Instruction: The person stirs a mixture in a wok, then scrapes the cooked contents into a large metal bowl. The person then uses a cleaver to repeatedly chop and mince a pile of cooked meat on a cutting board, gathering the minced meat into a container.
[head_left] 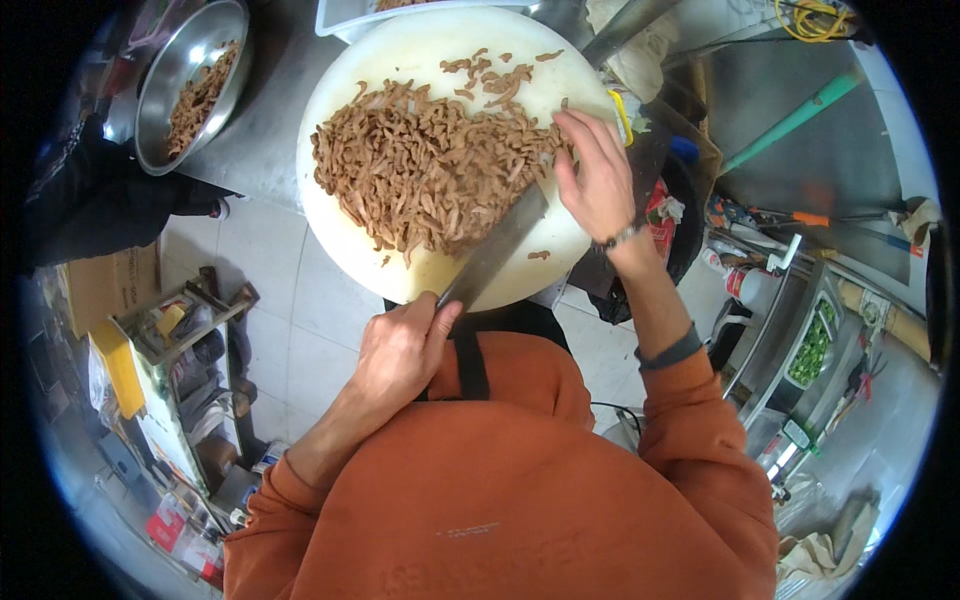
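A heap of brown sliced meat strips (420,165) covers the middle of a round white cutting board (400,58). My left hand (397,350) is closed round the handle of a wide-bladed knife (498,245). The blade slants up and right across the board, lying along the heap's lower right edge. My right hand (598,178) is at the board's right side, thumb and fingers apart, fingertips against the right end of the heap. A few loose strips lie near the board's far edge, and one is below the blade.
A steel bowl (150,100) with more meat strips stands at the far left of the steel counter (270,110). Behind the board is a white tray (345,15). A dark bin (683,225) is at the right. A wooden rack (190,340) stands on the floor at left.
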